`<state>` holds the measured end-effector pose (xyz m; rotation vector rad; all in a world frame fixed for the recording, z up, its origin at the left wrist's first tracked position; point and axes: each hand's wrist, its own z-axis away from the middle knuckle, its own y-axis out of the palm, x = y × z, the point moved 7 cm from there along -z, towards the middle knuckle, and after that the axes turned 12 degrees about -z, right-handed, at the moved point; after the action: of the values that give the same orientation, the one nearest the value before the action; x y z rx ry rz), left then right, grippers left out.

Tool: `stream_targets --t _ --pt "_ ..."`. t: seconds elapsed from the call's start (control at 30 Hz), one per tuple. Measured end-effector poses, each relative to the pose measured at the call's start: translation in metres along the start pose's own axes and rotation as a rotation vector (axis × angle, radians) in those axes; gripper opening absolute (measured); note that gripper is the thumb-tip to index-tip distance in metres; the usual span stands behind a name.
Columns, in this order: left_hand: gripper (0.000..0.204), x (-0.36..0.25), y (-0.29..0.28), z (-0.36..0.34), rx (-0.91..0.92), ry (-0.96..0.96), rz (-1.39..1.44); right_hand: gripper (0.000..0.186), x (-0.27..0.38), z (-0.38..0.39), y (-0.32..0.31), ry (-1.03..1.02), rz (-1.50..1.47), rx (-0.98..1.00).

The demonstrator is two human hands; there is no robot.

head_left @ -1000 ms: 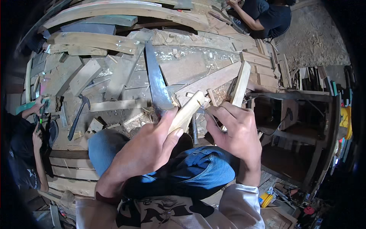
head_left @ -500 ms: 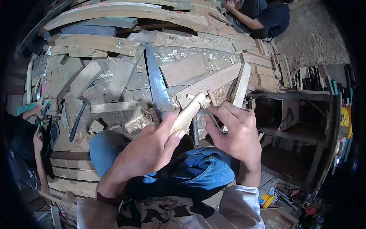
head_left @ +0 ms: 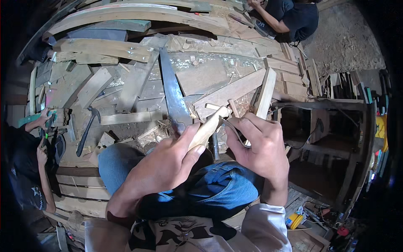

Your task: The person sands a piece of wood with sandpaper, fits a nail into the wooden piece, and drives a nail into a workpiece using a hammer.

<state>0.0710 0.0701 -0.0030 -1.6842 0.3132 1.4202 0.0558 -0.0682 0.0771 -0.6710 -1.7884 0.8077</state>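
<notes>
My left hand (head_left: 163, 164) grips a short pale wooden piece (head_left: 208, 129) with a rounded upper end, angled up to the right over my jeans. My right hand (head_left: 258, 151) is closed on a thin grey curved tool (head_left: 232, 130), perhaps a blade, whose tip meets the right side of that wood near its upper end. A handsaw (head_left: 170, 86) lies just beyond my left hand. A metal rod (head_left: 215, 147) shows between my hands, partly hidden. A long pale batten (head_left: 265, 92) lies beyond my right hand.
A hammer (head_left: 86, 126) lies left among boards (head_left: 94, 84). A person (head_left: 25, 168) at left holds a tool; another person (head_left: 294, 21) sits at top right. A dark wooden cabinet frame (head_left: 357, 159) stands right, with a yellow reel (head_left: 294, 220) and cables below it.
My left hand and the wood it holds have moved slightly down and to the right. My right hand has barely moved and keeps its grip on the tool.
</notes>
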Motion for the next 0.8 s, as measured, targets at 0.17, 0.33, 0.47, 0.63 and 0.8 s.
stream_targets --t 0.17,0.33,0.47,0.63,0.8 --pt "0.046 0.002 -0.002 -0.001 0.069 -0.070 -0.014 0.018 -0.006 0.003 0.004 0.065 0.016 0.069" --pt "0.040 -0.002 -0.020 0.002 0.066 -0.106 0.123 0.018 -0.021 0.010 0.013 0.124 0.151 0.200" --pt "0.037 -0.005 -0.018 0.004 0.139 -0.177 0.207 0.018 -0.016 0.006 0.002 0.082 0.032 0.041" --pt "0.033 -0.002 -0.013 0.005 0.114 -0.134 0.371 0.021 -0.005 0.004 -0.020 0.008 -0.002 -0.119" --pt "0.028 -0.009 -0.012 0.003 0.165 -0.210 0.507 0.019 -0.003 0.007 -0.030 -0.085 -0.042 -0.251"
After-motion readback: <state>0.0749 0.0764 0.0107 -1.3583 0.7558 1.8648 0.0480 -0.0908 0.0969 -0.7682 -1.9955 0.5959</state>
